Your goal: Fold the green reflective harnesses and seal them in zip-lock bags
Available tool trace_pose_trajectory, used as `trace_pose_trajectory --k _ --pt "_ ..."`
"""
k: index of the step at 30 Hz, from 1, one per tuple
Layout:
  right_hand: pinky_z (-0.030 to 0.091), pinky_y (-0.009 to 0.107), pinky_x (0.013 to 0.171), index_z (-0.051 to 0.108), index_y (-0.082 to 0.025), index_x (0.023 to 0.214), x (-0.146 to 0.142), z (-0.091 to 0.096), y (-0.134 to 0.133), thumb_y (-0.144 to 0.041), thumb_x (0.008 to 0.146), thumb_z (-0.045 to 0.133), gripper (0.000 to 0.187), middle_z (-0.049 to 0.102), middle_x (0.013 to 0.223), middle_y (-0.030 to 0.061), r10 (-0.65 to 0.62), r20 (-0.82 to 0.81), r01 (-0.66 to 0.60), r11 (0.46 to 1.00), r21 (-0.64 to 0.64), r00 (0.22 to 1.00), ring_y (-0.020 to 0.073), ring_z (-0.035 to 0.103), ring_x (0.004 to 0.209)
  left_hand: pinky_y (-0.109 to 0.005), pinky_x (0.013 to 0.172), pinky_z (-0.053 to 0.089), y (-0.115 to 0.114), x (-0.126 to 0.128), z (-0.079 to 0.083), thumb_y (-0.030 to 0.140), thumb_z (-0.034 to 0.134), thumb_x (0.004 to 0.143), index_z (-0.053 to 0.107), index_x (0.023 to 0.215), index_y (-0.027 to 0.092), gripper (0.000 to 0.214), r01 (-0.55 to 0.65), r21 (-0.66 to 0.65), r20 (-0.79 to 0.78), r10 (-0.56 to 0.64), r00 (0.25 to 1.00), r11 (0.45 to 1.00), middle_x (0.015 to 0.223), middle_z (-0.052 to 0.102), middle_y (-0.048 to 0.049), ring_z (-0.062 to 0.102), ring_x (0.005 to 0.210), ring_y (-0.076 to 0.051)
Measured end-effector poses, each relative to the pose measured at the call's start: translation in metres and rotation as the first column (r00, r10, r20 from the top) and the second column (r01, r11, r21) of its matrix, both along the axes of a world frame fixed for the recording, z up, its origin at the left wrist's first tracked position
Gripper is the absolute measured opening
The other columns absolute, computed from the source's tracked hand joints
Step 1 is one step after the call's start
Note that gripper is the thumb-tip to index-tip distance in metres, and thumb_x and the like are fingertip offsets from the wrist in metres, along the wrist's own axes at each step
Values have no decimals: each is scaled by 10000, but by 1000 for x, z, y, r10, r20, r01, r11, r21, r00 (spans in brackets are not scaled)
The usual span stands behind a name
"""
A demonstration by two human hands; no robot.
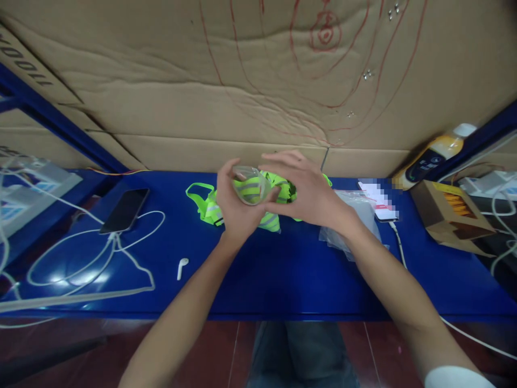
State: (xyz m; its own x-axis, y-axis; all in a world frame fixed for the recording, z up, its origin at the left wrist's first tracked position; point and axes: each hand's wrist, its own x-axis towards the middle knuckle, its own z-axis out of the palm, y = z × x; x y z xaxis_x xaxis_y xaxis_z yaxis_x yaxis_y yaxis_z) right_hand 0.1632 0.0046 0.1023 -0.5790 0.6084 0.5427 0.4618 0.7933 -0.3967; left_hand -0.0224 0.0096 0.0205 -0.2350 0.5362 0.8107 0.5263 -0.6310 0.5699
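My left hand (pixel 238 207) curls around a clear plastic thing with a round opening (pixel 263 188); its exact kind I cannot make out. Close on the right, my right hand (pixel 307 188) has its fingers and thumb spread apart, the thumb near the left one. Whether it touches the clear plastic cannot be told. Below and behind both hands lies a fluorescent yellow-green piece with silver reflective stripes and straps (pixel 208 207), partly hidden by the hands. Beside my right wrist are flat clear plastic bags (pixel 361 215).
On the blue table (pixel 274 280) are a dark phone (pixel 126 210) with white cables, a white earbud (pixel 182 267), a lit phone (pixel 379 199), an open cardboard box (pixel 452 215) and a drink bottle (pixel 438 153). A cardboard wall (pixel 161 108) stands behind. Power strips lie at both sides.
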Motion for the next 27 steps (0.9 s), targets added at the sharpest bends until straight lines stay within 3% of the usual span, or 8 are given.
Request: trace_pose_trajectory --k 2,5,9,12,18,22,25,27 --pt "503 462 1082 618 -178 1457 4 -2 4 -511 834 898 759 679 1473 164 -72 -18 70 995 -73 997 310 668 1274 -430 947 491 2 -1 0 680 939 703 548 1420 283 908 46 -22 84 -44 995 999 1124 588 -46 608 1029 -243" --pt "547 350 877 632 -154 1408 2 -8 7 -493 831 912 725 780 1157 97 -8 5 9 979 -201 1000 215 727 908 -436 984 485 2 0 -1 756 734 898 532 1471 275 775 160 -59 155 -149 977 985 1176 587 -73 601 1076 -248" --pt "532 307 847 571 -253 1529 -2 -15 6 -387 971 802 619 727 1201 74 45 33 -41 990 -132 998 162 673 852 -434 1070 482 -1 2 -4 737 461 1062 544 1498 295 626 232 -100 214 -207 955 967 1284 606 -99 609 1163 -248" --pt "529 303 829 683 -244 1372 -1 -14 5 -324 1016 739 370 675 1254 86 66 67 -63 997 -49 996 145 650 843 -420 1092 489 1 1 -4 743 378 1081 571 1493 333 612 276 -128 286 -231 930 953 1287 631 -90 621 1210 -244" --pt "509 225 657 634 -205 912 13 -5 13 -318 893 842 238 591 1013 26 93 -112 -118 964 -239 989 158 608 899 -332 821 585 13 -6 5 468 860 840 733 1173 263 410 461 -191 481 -327 814 867 1021 740 -39 714 897 -192" --pt "505 247 681 607 -204 850 24 -3 21 -334 885 823 254 526 968 16 208 -106 -232 907 -351 972 159 571 904 -311 692 557 13 -5 6 294 824 773 751 792 221 105 450 -245 498 -287 819 859 810 725 -19 669 729 -162" --pt "533 291 737 582 -212 839 29 -3 26 -418 905 807 312 534 989 13 219 -236 -306 841 -446 947 153 587 877 -333 721 583 11 -4 7 383 812 834 742 767 232 179 441 -214 486 -297 822 872 803 732 -22 683 745 -177" --pt "522 299 721 567 -218 825 32 -3 28 -487 882 835 383 549 956 9 144 -310 -290 815 -502 940 151 579 832 -391 868 623 11 -3 8 585 755 910 769 891 239 347 536 -174 480 -404 779 826 961 784 -59 746 911 -225"
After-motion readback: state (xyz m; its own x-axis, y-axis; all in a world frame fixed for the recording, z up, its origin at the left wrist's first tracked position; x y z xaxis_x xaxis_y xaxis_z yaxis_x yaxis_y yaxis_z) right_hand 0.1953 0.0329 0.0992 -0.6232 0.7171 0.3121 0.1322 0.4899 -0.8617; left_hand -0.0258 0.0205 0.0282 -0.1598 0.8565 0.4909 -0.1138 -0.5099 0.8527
